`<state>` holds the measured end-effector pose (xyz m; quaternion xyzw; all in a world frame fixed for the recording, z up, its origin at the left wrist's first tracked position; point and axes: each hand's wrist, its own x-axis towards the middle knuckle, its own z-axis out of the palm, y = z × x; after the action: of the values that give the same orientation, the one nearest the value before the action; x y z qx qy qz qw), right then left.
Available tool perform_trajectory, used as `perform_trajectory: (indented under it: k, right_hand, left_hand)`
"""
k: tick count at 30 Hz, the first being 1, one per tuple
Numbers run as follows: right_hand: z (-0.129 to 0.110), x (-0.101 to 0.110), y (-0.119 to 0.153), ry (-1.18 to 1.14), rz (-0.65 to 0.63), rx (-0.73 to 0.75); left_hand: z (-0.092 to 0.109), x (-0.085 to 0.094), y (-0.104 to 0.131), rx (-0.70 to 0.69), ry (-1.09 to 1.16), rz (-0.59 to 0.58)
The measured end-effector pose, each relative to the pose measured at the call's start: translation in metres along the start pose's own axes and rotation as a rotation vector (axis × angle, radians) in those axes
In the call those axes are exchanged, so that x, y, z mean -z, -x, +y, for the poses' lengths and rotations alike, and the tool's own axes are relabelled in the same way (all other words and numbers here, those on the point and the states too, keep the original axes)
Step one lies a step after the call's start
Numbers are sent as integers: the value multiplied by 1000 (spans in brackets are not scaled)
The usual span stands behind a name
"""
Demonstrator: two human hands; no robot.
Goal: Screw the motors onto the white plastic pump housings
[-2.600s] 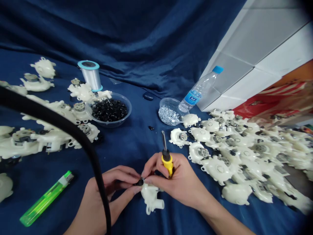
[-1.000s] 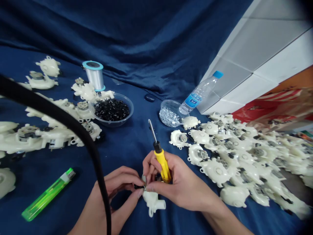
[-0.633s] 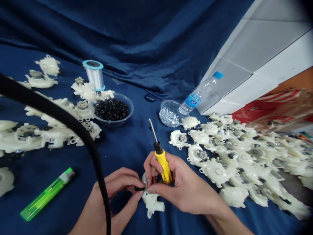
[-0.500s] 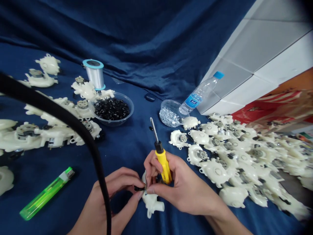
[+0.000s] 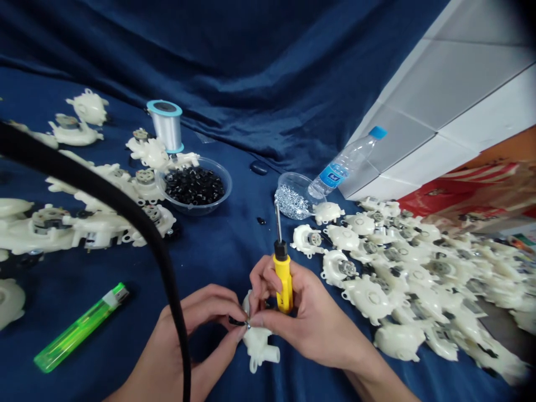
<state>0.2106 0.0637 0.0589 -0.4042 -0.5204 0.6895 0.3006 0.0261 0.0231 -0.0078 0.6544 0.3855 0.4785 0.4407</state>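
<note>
My left hand (image 5: 201, 335) pinches a small black part (image 5: 237, 321) between thumb and fingertips. Against it, the thumb and finger of my right hand (image 5: 293, 312) meet at a tiny silvery screw (image 5: 248, 324). A yellow screwdriver (image 5: 283, 282) is also held in my right hand, its metal shaft pointing up and away. Under both sets of fingertips lies a cream plastic housing (image 5: 258, 340), partly hidden, with its spout toward the lower right.
A bowl of black parts (image 5: 195, 187), a wire spool (image 5: 166, 128), a bowl of screws (image 5: 293, 201) and a bottle (image 5: 343, 167) stand farther back. Cream housings (image 5: 372, 296) crowd both sides. A green lighter (image 5: 79, 329) lies left; a black cable (image 5: 154, 240) crosses the view.
The screwdriver in my right hand has swung more upright, its tip shifting right. Both hands stay together over the housing. The camera view has moved slightly.
</note>
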Motion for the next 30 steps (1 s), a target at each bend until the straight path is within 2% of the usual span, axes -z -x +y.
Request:
perform_trajectory:
  k: [11, 18, 22, 25, 27, 30]
  right_hand:
    - [9, -1, 0, 84, 35, 113]
    - [11, 0, 0, 45, 38, 88]
    - [5, 1, 10, 238, 98, 129]
    - [4, -2, 22, 340, 160, 105]
    - [8, -5, 29, 368, 199, 120]
    - [21, -10, 35, 400, 264, 230]
  left_hand:
    - [3, -3, -3, -27, -35, 69]
    - [2, 2, -1, -44, -109, 22]
    - [1, 6, -1, -39, -138, -1]
    - [1, 7, -1, -35, -142, -19]
    - [1, 6, -1, -20, -143, -17]
    - [1, 5, -1, -10, -130, -10]
